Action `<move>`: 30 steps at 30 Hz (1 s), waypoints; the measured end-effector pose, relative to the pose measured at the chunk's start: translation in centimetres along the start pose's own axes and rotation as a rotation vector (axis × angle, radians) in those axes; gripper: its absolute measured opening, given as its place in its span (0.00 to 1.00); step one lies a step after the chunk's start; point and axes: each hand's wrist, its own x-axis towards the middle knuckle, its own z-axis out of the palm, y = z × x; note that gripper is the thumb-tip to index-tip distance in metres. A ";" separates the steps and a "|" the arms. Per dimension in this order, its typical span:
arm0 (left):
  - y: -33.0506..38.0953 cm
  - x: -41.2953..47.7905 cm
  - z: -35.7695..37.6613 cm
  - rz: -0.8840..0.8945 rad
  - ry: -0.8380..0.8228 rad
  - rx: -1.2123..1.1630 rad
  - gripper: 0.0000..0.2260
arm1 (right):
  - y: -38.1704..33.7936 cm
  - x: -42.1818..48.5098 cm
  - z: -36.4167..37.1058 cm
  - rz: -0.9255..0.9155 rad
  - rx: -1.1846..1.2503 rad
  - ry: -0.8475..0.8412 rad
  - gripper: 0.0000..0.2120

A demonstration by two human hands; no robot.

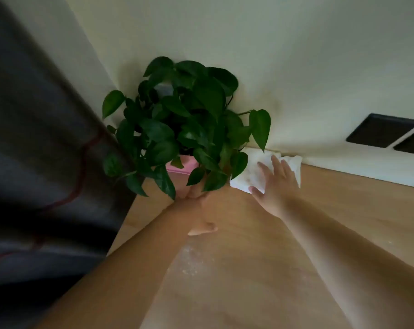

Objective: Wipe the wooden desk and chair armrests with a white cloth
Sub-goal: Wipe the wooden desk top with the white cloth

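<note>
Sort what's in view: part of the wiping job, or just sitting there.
Job: white cloth, pressed flat by the right hand; wooden desk; left hand against the pink pot.
Just there: leafy plant in that pot; dark curtain; black wall panels.

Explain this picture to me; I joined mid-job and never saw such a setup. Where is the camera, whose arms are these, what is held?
There is no machine: a person works with bare hands, and one wide-angle camera on their head looks forward and down. A light wooden desk meets a pale wall. The right hand presses flat, fingers spread, on a crumpled white cloth at the desk's back edge. The left hand reaches to the pink pot of a green leafy plant in the corner; its fingers touch the pot's lower side, but leaves hide whether they grip. Nearer the camera, pale dusty specks lie on the desk. At the left hangs dark grey fabric.
</note>
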 end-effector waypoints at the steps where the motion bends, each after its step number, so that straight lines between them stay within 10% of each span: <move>1: -0.2 0.2 0.2 0.020 -0.004 -0.013 0.51 | 0.1 0.7 0.4 -0.004 -0.052 -0.031 0.39; 20: -0.5 1.6 1.6 -0.066 -0.030 0.076 0.50 | -2.0 0.5 4.1 -0.032 0.114 -0.018 0.20; 30: -4.5 -4.6 2.8 -0.062 0.236 -0.227 0.24 | -6.0 -10.9 2.0 -0.165 -0.106 0.154 0.17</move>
